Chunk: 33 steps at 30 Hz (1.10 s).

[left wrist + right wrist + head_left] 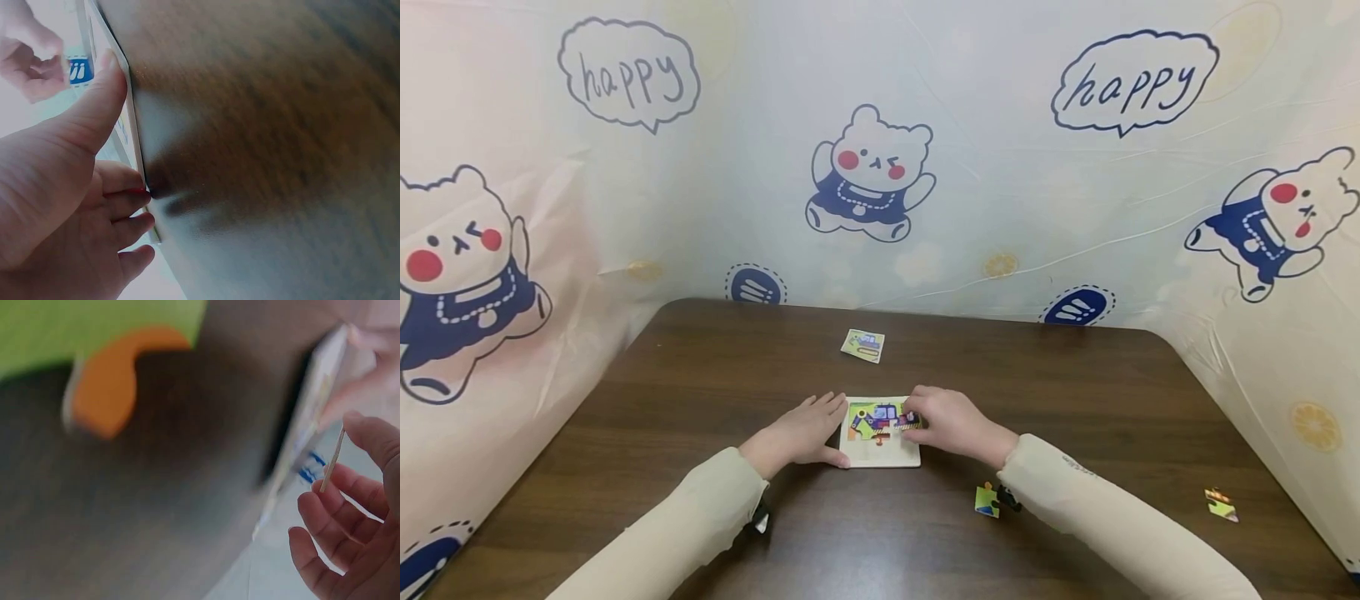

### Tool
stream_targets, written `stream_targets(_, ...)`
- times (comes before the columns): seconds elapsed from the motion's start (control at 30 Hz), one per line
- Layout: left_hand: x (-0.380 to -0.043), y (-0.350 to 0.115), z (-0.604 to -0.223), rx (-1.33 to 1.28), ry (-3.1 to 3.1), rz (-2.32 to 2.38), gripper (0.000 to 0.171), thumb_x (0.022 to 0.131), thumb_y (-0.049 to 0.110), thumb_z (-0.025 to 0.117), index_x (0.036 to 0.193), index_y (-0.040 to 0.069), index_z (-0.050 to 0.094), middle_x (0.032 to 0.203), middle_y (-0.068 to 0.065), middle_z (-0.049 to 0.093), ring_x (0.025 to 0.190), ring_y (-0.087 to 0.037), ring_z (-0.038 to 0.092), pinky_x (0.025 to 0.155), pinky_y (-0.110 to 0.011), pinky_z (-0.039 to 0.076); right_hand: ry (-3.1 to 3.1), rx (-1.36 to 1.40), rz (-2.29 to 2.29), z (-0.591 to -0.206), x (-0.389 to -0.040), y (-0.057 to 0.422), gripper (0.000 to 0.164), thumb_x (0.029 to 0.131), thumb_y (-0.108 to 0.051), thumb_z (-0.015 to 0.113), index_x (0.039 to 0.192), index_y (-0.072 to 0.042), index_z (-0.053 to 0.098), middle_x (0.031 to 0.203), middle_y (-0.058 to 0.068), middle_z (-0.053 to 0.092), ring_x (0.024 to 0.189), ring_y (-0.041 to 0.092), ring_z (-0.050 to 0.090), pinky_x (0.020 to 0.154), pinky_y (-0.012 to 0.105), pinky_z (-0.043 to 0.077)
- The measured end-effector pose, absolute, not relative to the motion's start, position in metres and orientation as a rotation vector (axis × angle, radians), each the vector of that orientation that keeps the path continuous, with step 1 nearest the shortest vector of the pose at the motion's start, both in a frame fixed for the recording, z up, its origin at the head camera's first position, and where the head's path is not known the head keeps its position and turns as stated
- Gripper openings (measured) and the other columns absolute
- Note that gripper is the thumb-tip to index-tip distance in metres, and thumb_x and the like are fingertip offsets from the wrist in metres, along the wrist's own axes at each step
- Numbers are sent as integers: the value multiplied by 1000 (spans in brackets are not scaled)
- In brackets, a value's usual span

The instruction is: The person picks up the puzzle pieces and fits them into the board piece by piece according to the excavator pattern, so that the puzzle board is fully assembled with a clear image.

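Observation:
A white-framed jigsaw puzzle board (pixel 882 457) lies on the table, with printed pieces of a purple and yellow-green vehicle in its upper part. My left hand (pixel 801 429) rests along its left side, thumb at the near corner and extended fingers by the far corner. Over the board's right side, my right hand (pixel 955 423) pinches a thin puzzle piece (pixel 332 459) between thumb and fingers. That piece shows edge-on in the right wrist view, so its picture is hidden. Near the right wrist lies a loose green puzzle piece (pixel 987 501) with an orange tab.
Another loose puzzle piece (pixel 1222 505) lies far to the right. Beyond the board sits a small printed card (pixel 863 345). The brown wooden table (pixel 737 350) is bordered by a bear-patterned curtain (pixel 985 217) at the back and sides.

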<state>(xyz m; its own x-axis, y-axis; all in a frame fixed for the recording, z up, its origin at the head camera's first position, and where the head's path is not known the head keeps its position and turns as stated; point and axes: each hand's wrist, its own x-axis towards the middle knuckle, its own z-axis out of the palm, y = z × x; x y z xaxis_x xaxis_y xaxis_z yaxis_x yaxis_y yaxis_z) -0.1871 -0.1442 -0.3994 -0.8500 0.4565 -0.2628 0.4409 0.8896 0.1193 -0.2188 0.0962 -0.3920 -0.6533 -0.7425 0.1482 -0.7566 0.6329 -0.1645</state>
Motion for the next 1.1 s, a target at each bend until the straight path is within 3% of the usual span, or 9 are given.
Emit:
stream_targets(0.47, -188, -145, -401, 685, 2778, 74, 90, 78, 54, 63, 138, -6, 34, 145, -18, 28, 134, -32, 23, 108, -44, 19, -2768, 1279, 236, -407, -224, 77, 27, 77, -37, 74, 86, -12, 68, 71, -8, 49, 56, 6, 43, 47, 19, 36)
stream_targets(0.67, -188, -144, -400, 688, 2777, 86, 90, 78, 54, 63, 138, -7, 34, 145, -18, 28, 134, -32, 23, 108, -44, 19, -2789, 1326, 277, -402, -222, 80, 27, 79, -32, 73, 95, -10, 70, 79, -3, 57, 61, 6, 46, 51, 19, 40)
stream_targets(0.8, -187, -145, -400, 690, 2778, 81, 90, 79, 54, 63, 138, -6, 34, 146, -18, 28, 134, -32, 22, 108, -44, 18, -2746, 1465, 285, -399, -222, 85, 25, 81, -24, 72, 104, -15, 72, 87, -1, 62, 66, 6, 49, 55, 19, 42)
stream_targets(1.1, -187, -144, -400, 694, 2777, 90, 90, 79, 53, 63, 138, -7, 34, 145, -18, 28, 134, -32, 22, 108, -44, 18, -2681, 1562, 119, -401, -222, 91, 23, 83, -17, 70, 105, -22, 73, 81, -4, 58, 59, 7, 42, 47, 17, 33)
